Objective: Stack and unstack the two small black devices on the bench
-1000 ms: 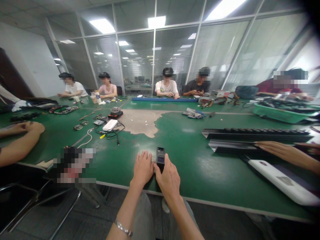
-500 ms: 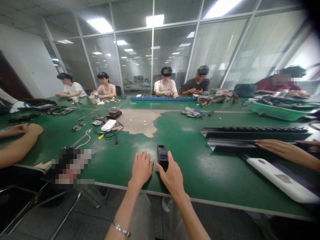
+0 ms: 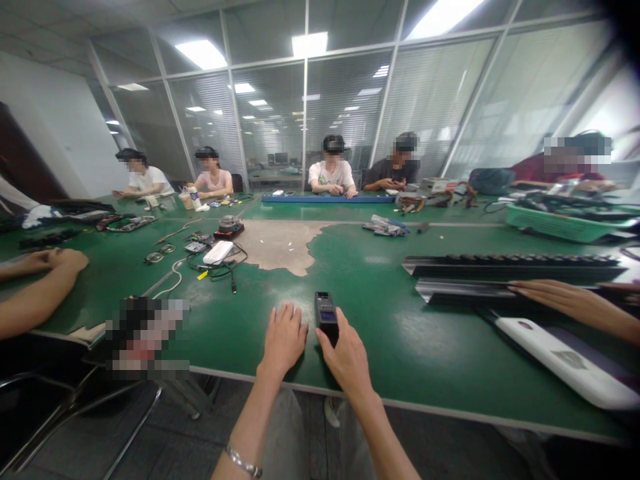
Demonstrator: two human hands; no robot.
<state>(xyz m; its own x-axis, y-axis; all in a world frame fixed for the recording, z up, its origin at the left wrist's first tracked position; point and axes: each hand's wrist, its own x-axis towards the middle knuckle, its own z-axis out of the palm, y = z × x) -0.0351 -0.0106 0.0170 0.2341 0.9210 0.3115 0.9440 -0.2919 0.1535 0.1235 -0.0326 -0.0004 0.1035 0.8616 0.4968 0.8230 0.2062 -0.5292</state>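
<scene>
In front of me on the green tabletop (image 3: 390, 360) lies a black handheld device (image 3: 327, 313) with a small screen and buttons; I cannot tell its exact kind. My right hand (image 3: 347, 353) is around its near end, with the thumb along its left side and the fingers along its right. Just left of the device, my left hand (image 3: 285, 337) rests palm down on the table, fingers stretched out and holding nothing. A bracelet (image 3: 243, 461) circles my left wrist.
To the right are black metal rails (image 3: 467, 291), a white elongated casing (image 3: 560, 357) and a co-worker's hand (image 3: 565, 297). At left lie a white box (image 3: 219, 252) with cables and a co-worker's arm (image 3: 45, 287). A green basket (image 3: 555, 223) stands far right. Several people sit opposite.
The view has shifted very slightly. Both my hands and the black handheld device otherwise stay in place.
</scene>
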